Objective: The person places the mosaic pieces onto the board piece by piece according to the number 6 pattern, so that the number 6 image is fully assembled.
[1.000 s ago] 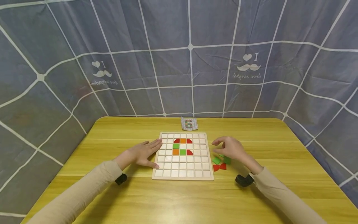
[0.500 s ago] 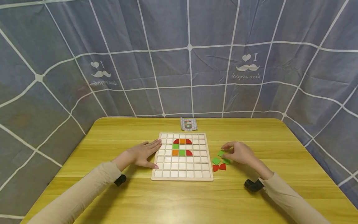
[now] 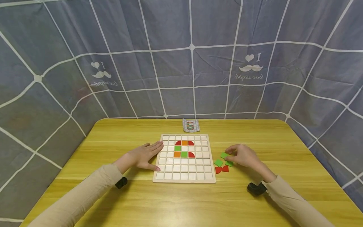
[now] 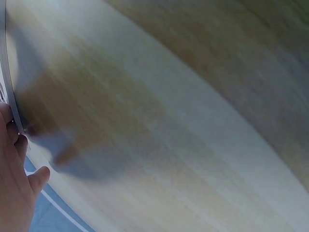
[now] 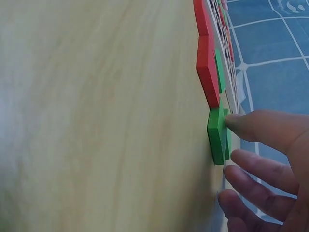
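A wooden grid board [image 3: 184,180] lies on the table, with red, orange and green tiles set in several of its upper squares. My left hand [image 3: 146,156] rests spread along its left edge, fingertips and thumb on the rim; the left wrist view catches only part of that hand [image 4: 19,179]. To the board's right, my right hand [image 3: 244,155] pinches a green square tile [image 3: 223,155] at its edge between thumb and curled fingers. In the right wrist view, the thumb [image 5: 260,125] is right at the green tiles. Another green tile [image 3: 218,163] lies beside it.
Two red quarter-round tiles [image 3: 221,169] and a further green tile [image 3: 229,164] lie close by the right hand. Behind the board is a small pattern card [image 3: 191,125] near the table's back edge. A grey gridded curtain [image 3: 175,63] surrounds the table.
My right hand has moved right and slightly down from beside the board's edge to the green tile, then kept still. The left hand stays on the board.
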The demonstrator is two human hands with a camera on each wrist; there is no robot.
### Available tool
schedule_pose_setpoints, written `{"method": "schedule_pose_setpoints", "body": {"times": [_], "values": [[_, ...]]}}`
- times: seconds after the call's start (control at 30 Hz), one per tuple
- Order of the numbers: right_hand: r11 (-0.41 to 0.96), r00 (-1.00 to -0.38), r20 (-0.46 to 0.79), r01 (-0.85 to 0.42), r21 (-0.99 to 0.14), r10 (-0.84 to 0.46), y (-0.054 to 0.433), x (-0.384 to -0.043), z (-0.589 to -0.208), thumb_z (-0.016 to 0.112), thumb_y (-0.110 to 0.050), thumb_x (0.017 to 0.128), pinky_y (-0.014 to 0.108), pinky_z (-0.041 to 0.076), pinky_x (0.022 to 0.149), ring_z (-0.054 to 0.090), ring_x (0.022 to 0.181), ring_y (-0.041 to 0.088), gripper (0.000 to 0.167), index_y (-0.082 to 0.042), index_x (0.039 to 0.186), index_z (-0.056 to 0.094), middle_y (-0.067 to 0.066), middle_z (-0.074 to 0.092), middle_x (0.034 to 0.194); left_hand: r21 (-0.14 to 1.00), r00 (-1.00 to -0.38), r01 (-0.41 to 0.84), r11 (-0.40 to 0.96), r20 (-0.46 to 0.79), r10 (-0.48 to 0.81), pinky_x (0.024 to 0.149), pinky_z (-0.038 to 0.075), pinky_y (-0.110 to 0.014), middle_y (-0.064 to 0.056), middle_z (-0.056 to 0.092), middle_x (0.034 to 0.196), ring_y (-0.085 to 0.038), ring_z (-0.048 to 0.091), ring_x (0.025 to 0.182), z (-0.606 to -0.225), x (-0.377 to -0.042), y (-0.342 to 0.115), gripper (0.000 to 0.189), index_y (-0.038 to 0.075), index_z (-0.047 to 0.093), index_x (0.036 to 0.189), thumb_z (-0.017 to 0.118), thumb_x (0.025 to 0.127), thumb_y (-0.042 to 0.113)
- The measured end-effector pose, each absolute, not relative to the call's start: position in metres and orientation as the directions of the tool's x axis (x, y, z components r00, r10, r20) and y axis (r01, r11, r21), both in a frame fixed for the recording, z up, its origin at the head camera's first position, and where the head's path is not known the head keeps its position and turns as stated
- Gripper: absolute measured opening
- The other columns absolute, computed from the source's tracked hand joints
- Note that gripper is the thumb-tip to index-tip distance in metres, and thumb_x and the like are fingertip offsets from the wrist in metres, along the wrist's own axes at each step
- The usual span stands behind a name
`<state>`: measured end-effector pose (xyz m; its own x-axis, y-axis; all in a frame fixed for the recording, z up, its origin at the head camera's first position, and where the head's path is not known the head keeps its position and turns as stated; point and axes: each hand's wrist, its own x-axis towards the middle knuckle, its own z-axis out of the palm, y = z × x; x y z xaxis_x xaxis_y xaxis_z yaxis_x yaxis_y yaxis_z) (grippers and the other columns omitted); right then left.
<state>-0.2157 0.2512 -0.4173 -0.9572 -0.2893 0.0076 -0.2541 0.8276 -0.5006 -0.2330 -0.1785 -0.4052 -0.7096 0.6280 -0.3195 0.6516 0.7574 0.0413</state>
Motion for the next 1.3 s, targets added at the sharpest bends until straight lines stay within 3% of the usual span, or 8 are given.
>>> {"method": "schedule_pose_setpoints", "body": {"times": [0.3,1.3], "values": [[0.836,-0.966,-0.028,-0.209,-0.508,-0.258,0.2486,-0.2167,-0.4177,0.076,-0.032,0.08,0.029,0.049,0.064,0.067,0.085,0.018,0.029,-0.012,0.102,0.075,0.001,0.073,0.094,0.036,-0.715,0.645,0.763,-0.324,0.62,0.119,0.019,-0.052,-0.013,0.006,0.163,-0.029,0.013,0.15,-0.4048,-0.2325,-0.1782,0.104,0.005,0.012,0.155,0.051,0.084,0.071],[0.855,-0.968,-0.027,-0.208,-0.475,-0.25,0.2427,-0.2198,-0.4179,0.077,-0.029,0.077,0.025,0.042,0.057,0.06,0.071,0.007,0.027,-0.013,0.099,0.076,-0.001,0.074,0.088,0.034,-0.713,0.649,0.76,-0.323,0.623,0.119,0.02,-0.053,-0.013,0.005,0.163,-0.028,0.012,0.15,-0.4059,-0.2314,-0.1787,0.103,0.005,0.012,0.155,0.05,0.085,0.07]]}}
